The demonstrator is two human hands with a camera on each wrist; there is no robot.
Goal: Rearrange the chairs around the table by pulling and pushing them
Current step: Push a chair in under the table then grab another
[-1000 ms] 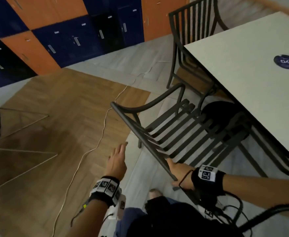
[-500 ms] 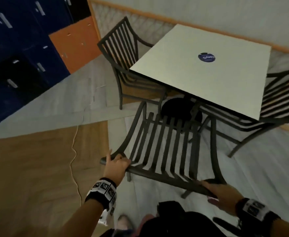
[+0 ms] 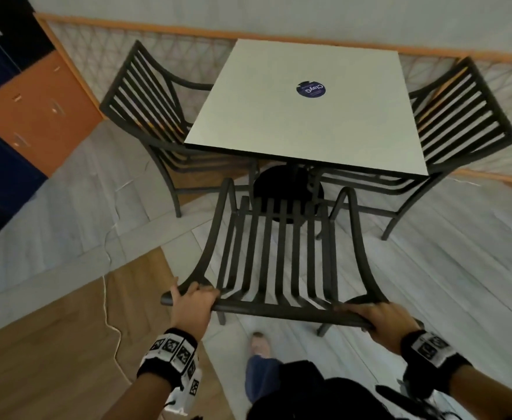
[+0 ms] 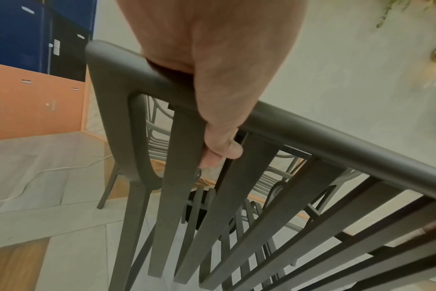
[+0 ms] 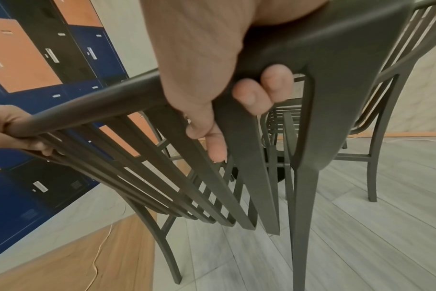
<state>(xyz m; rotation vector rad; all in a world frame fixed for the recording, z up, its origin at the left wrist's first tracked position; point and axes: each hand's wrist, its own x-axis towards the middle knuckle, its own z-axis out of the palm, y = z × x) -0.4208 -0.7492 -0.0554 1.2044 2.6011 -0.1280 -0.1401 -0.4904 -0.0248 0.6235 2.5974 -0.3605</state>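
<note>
A dark slatted metal chair [image 3: 279, 256] stands in front of me, facing the white square table [image 3: 306, 116]. My left hand [image 3: 194, 301] grips the left end of the chair's top rail [image 4: 311, 128], fingers curled over it. At the rail's right end my right hand [image 3: 379, 319] holds on, fingertips [image 5: 276, 78] wrapped under the bar. The chair's seat front lies near the table's near edge, above the black round table base [image 3: 288, 189].
Two more dark chairs sit tucked at the table, one on the left [image 3: 154, 116] and one on the right [image 3: 460, 116]. Orange and blue lockers [image 3: 21, 110] line the left wall. A white cable [image 3: 109, 313] runs over the floor at my left. My foot [image 3: 259, 341] is behind the chair.
My left hand, free a second ago, now grips the top rail. The chair has swung round to face the table squarely and sits closer to it. My right hand has stayed on the rail.
</note>
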